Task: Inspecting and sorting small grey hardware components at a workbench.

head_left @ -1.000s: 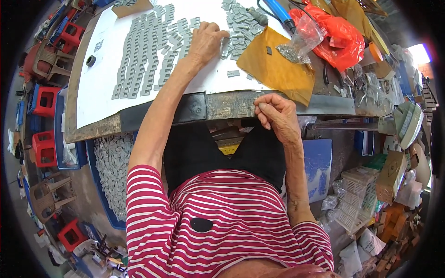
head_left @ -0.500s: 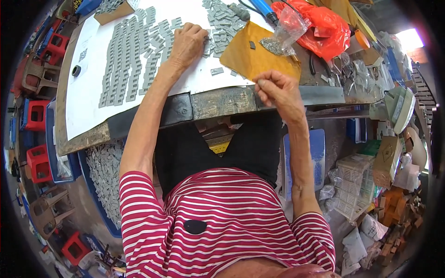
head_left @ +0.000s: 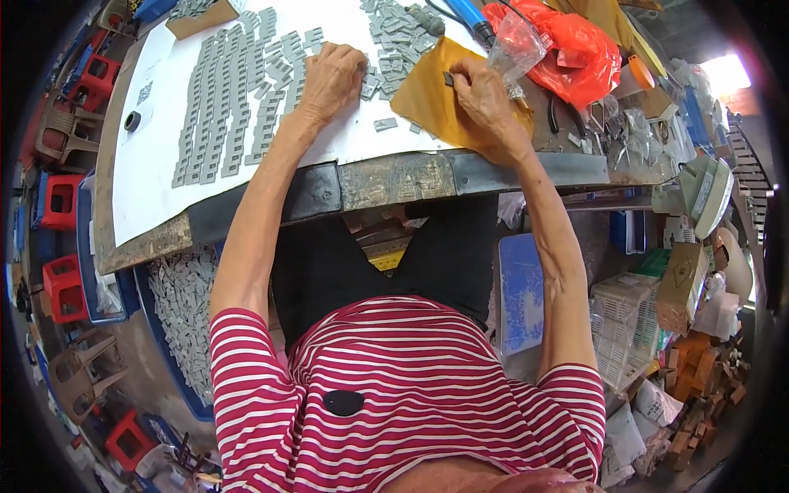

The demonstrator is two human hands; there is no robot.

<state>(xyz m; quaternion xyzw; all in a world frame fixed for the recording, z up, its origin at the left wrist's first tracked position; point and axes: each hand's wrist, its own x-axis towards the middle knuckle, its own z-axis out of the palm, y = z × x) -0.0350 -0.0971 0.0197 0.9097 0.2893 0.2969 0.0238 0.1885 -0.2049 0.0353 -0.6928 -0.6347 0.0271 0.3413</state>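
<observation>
My left hand [head_left: 331, 80] rests on the white sheet [head_left: 156, 177] with its fingers curled down, between rows of small flat grey pieces [head_left: 220, 107] on its left and a loose heap of similar grey pieces [head_left: 396, 41] on its right. Its fingertips and anything in them are hidden. Over the brown paper [head_left: 423, 92] my right hand [head_left: 485, 97] reaches with bent, closed fingers. A small dark grey piece [head_left: 449, 80] lies by its fingertips. The hand covers the pile of tiny metal parts on the paper, so what it pinches cannot be made out.
A red plastic bag [head_left: 579, 62] and a clear bag [head_left: 519, 48] lie beyond the paper, with pliers [head_left: 567, 119] nearby. A black ring [head_left: 132, 121] sits at the sheet's left. Beneath the wooden table edge [head_left: 394, 181] stands a blue bin [head_left: 148, 308] of grey pieces.
My right hand has moved forward from the table's front edge onto the brown paper, over the tiny metal parts. My left hand has stayed nearly in place.
</observation>
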